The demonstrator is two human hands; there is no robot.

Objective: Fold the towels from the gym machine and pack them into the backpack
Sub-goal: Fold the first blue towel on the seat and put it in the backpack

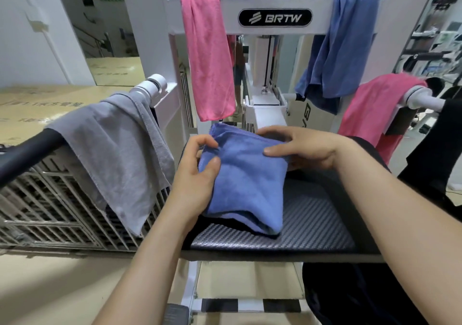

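Currently the folded blue towel [245,182] is lying on the seat pad [312,219], left hand [197,177] pinching its left edge, right hand [307,150] gripping its far-right edge. Soft, light; likely unfolding unless held by edges.

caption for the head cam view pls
Left hand and right hand grip a folded blue towel on the black seat beside a hanging grey towel.

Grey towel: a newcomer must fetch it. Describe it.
Start at the white BRTW gym machine. On its left, the grey towel drapes over the black bar beside the white roller. It is the only grey one; the others are pink or blue.
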